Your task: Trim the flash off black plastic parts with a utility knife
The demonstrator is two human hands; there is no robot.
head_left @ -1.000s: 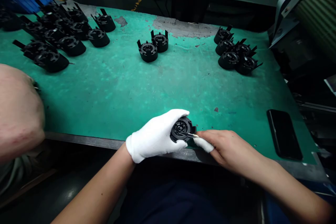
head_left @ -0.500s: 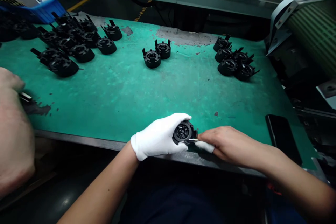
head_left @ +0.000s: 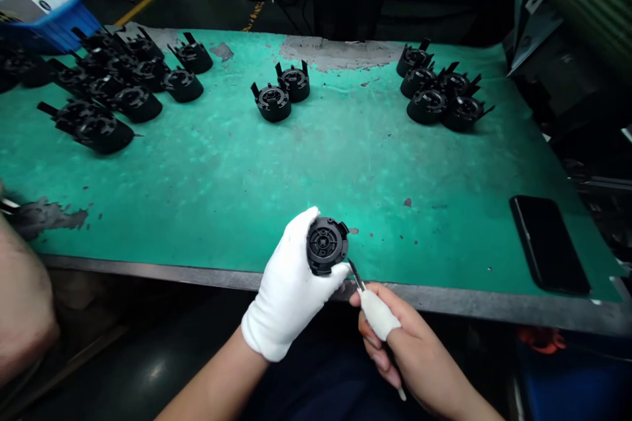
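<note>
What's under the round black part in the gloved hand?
Green mat shows beyond it. The left hand covers its left edge; the black part hides its own underside and whatever lies beneath.

Left fingers [head_left: 302, 223] (partly) hidden

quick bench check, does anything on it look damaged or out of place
The green tabletop looks damaged: its colour is gone in ragged grey areas, notably the far-edge patch and the left-front patch. The phone at right may be out of place.
</note>
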